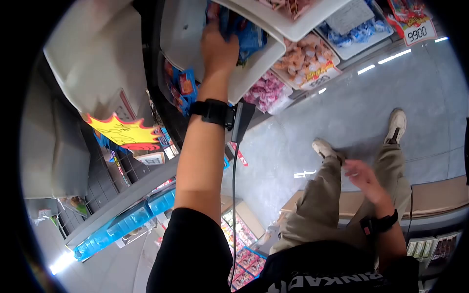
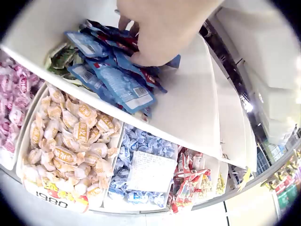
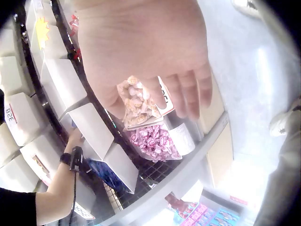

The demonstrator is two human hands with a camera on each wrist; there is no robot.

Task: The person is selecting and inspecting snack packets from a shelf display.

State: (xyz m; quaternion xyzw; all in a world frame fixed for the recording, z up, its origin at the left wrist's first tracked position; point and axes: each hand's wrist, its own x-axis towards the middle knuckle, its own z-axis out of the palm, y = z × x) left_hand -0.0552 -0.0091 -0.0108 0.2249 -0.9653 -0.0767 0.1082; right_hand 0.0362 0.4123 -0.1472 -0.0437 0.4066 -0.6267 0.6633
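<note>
A: Head view: where does the left hand [image 1: 219,51] lie?

B: Inside a white bin [image 1: 181,41], on a pile of blue packets [image 1: 251,41]. A black strap [image 1: 211,112] encircles the wrist. Pink-wrapped sweets [image 1: 267,93] and orange-wrapped sweets [image 1: 303,58] lie in trays beside the bin; a yellow starburst sign [image 1: 122,131] stands on the other side.

A: And the right hand [image 1: 361,177]?

B: Well apart from the bin, in front of the person's trousers [image 1: 312,210], fingers loose and holding nothing.

A: Left wrist view: is the grip visible?

B: Yes. The fingers are bent and the thumb is set against the pile, pinching blue packets at its upper edge. The remaining packets overlap loosely along one wall of the bin. Outside that wall, the tray of orange-wrapped sweets bears a price card [image 2: 56,197] marked 1980; next to it are blue-and-white sweets [image 2: 138,146] under a printed white card [image 2: 151,172], then red packets [image 2: 190,174].

A: Right wrist view?

B: The right hand fills the upper part, its fingers extended and relaxed, the trays of orange- and pink-wrapped sweets visible beyond them. At the side, the left arm [image 3: 56,193] reaches to a bin; its fingers are too hidden here for the grip to be told.
</note>
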